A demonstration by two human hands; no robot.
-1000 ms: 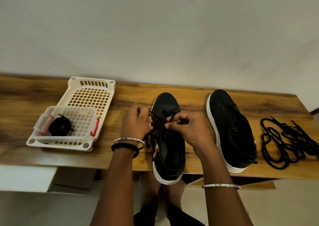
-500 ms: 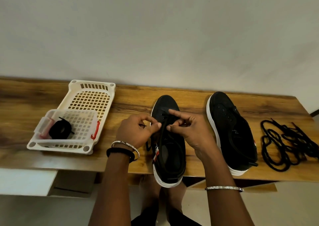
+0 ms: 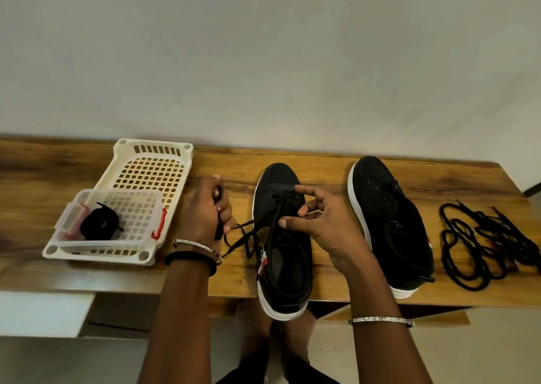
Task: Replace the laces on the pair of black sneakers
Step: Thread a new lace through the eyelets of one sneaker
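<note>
The black lace [image 3: 240, 226] leaves the far eyelets of the middle sneaker [image 3: 288, 269], which lies toe-far, heel-near at the near edge of the counter [image 3: 328, 172]. Our left grip [image 3: 205, 210] clenches its end just left of the shoe; our right grip [image 3: 316, 225] pinches the other strand above the tongue. Thin, limp cord

Home rm: wood table [image 3: 322, 172], plain wall [image 3: 263, 61]

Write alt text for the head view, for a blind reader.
The left hand holds one end of a black lace and the right hand pinches it over a black sneaker on a wooden table. A second sneaker and loose laces lie right, a white basket left.
</note>
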